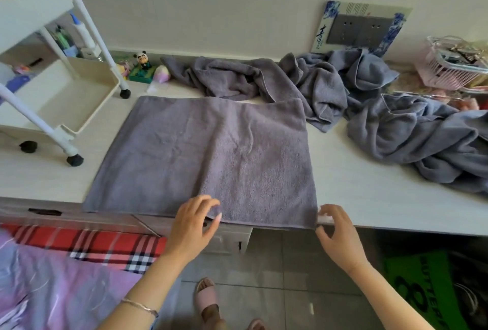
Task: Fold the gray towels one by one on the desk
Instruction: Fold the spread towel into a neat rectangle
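flat towel (206, 150) | long axis L-R | near edge at desk (369, 197) front

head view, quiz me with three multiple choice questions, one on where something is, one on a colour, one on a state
1. Where is the white cart relative to the flat towel?
A. on the desk, to its left
B. on the desk, to its right
C. on the floor

2. What colour is the basket at the desk's right end?
A. green
B. pink
C. black

3. How do the other gray towels lie?
A. folded in a stack
B. rolled up
C. crumpled in heaps

Answers:
1 A, its wheels stand on the desktop left of the flat towel.
2 B, its lattice wall is pink.
3 C, they lie bunched and wrinkled behind and to the right of the flat towel.
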`<state>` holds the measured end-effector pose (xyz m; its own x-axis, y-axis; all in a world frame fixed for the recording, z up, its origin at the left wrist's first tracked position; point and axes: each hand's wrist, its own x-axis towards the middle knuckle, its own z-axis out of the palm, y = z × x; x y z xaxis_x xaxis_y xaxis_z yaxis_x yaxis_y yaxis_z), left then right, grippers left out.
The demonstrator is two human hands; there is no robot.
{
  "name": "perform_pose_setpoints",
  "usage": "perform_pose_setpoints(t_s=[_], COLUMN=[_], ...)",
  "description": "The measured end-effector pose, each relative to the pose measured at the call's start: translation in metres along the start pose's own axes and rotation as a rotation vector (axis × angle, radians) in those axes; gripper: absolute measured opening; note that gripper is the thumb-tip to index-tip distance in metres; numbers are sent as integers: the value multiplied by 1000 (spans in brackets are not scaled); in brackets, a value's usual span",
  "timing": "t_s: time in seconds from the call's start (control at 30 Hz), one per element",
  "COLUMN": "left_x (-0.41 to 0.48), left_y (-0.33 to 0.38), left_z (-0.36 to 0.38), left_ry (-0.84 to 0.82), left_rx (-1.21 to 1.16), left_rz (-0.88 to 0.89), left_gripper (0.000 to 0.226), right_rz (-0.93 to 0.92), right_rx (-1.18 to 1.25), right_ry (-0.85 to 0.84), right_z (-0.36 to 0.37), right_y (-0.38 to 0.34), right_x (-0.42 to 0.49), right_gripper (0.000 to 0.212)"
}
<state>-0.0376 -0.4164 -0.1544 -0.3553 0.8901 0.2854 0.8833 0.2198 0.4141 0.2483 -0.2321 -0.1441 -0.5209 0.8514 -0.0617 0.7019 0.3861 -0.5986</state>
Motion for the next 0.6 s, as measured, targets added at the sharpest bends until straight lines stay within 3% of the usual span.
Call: perform_pose_setpoints(t_s=[0.13,0.2,0.33,0.47,0.6], left_x=[33,50,79,89,87], left_y=[-3,-12,-27,-22,-7], left_z=[-7,-7,6,12,19], left_ry=[33,-82,-323,-346,-379], left_rx=[-68,-2,96,110,153], left_rz=[-269,-391,-587,-582,-480], left_gripper=[55,67,53,51,52], right_rz=[373,463,526,351,444], right_rx=[433,449,410,356,220], right_ry=[99,87,76,290,294], right_z=[2,6,12,-3,-6], right_y=[-29,-39,-49,-47,-18], right_x=[41,69,115,117,101], right_gripper=[34,44,43,23,24])
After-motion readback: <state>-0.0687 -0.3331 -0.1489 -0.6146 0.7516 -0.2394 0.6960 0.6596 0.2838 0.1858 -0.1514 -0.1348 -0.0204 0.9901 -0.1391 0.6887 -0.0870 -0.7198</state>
